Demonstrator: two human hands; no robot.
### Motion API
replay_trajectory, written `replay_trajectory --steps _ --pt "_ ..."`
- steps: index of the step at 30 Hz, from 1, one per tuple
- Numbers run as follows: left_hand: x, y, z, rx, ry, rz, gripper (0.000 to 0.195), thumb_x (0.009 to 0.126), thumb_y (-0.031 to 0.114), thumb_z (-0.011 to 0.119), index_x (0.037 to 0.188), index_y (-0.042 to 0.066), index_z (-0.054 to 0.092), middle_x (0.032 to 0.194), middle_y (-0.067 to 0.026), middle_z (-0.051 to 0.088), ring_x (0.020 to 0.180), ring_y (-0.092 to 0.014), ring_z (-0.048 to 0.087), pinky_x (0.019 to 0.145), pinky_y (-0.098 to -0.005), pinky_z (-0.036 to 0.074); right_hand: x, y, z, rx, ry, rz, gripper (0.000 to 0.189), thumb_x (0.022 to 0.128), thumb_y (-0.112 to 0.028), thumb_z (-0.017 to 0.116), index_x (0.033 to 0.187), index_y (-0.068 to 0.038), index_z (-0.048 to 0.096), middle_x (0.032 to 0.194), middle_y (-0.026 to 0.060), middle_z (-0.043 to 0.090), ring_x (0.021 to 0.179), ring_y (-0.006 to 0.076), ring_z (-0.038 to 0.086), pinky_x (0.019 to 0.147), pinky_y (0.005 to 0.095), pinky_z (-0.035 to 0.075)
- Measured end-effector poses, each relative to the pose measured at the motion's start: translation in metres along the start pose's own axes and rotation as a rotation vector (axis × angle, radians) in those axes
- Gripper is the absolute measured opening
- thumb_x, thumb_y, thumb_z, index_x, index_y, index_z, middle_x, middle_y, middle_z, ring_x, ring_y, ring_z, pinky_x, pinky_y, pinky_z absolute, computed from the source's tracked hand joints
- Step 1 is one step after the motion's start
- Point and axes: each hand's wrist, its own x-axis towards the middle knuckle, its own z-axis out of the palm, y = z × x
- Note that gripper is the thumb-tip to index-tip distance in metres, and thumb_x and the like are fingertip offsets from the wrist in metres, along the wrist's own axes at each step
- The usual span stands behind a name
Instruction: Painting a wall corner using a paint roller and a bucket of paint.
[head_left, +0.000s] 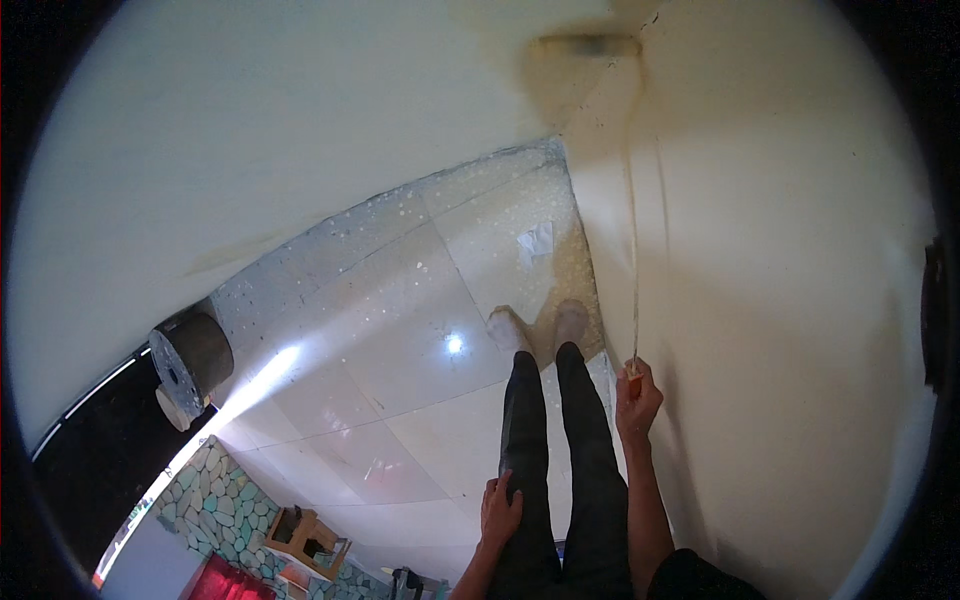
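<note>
My right hand (637, 401) is closed around the orange-brown handle of a long paint roller pole (634, 247), which rises along the wall at the right. At its upper end, a roller (589, 45) lies against the wall near the corner, its outline blurred. My left hand (500, 510) rests on my left thigh and holds nothing that I can see. Its fingers are slightly bent and apart. My two bare feet stand on the tiled floor (405, 330) beside the right wall (765, 337).
White specks cover the floor near the corner, where a scrap of pale paper (535, 239) lies. At the left stands a dark cylindrical container (196, 356) by the doorway. A wooden stool-like piece (307, 541) and red cloth (229, 579) are at the lower left.
</note>
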Motion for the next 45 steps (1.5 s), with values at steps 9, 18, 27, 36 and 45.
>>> replay_trajectory --steps 9,18,27,36,45 --pt "0.0 0.001 0.001 0.032 0.011 0.028 0.047 0.085 0.02 0.057 0.13 0.008 0.047 0.117 -0.0202 0.05 0.108 -0.037 0.051 0.092 -0.0438 0.043 0.016 0.007 0.013 -0.058 -0.071 0.004 0.023 0.091 -0.02 0.059 0.104 -0.001 0.054 0.063 0.0148 0.057 0.055 0.0254 0.058 0.052 0.0353 0.046" --pt "0.0 0.005 -0.002 0.03 -0.013 0.0 0.049 0.085 0.018 0.058 0.131 0.007 0.046 0.12 -0.0192 0.05 0.109 -0.037 0.052 0.093 -0.0443 0.043 -0.02 -0.062 -0.037 -0.132 -0.178 0.158 0.024 0.094 -0.02 0.056 0.111 -0.004 0.056 0.09 0.0178 0.066 0.079 0.0307 0.067 0.071 0.0373 0.055" --pt "0.001 0.0 0.001 0.02 0.007 0.008 0.047 0.085 0.02 0.057 0.13 0.009 0.047 0.119 -0.0203 0.05 0.11 -0.037 0.051 0.093 -0.0445 0.042 -0.029 -0.114 -0.076 -0.228 -0.213 0.236 0.025 0.093 -0.018 0.056 0.113 -0.003 0.056 0.101 0.0186 0.066 0.089 0.0323 0.067 0.079 0.0412 0.056" --pt "0.006 0.001 -0.003 -0.016 -0.007 0.011 0.047 0.085 0.02 0.057 0.13 0.01 0.047 0.119 -0.0202 0.05 0.11 -0.037 0.05 0.093 -0.0446 0.042 -0.011 -0.152 -0.107 -0.16 -0.353 0.276 0.036 0.089 -0.015 0.058 0.121 -0.002 0.051 0.101 0.0185 0.064 0.08 0.0272 0.068 0.072 0.0385 0.058" --pt "0.009 0.02 -0.009 0.024 -0.017 0.0 0.046 0.085 0.018 0.057 0.129 0.006 0.048 0.119 -0.0186 0.05 0.111 -0.036 0.051 0.094 -0.043 0.042 0.012 -0.171 -0.13 0.123 -0.538 0.494 0.041 0.086 -0.016 0.059 0.124 -0.004 0.049 0.082 0.0123 0.059 0.05 0.0141 0.056 0.044 0.0281 0.051"
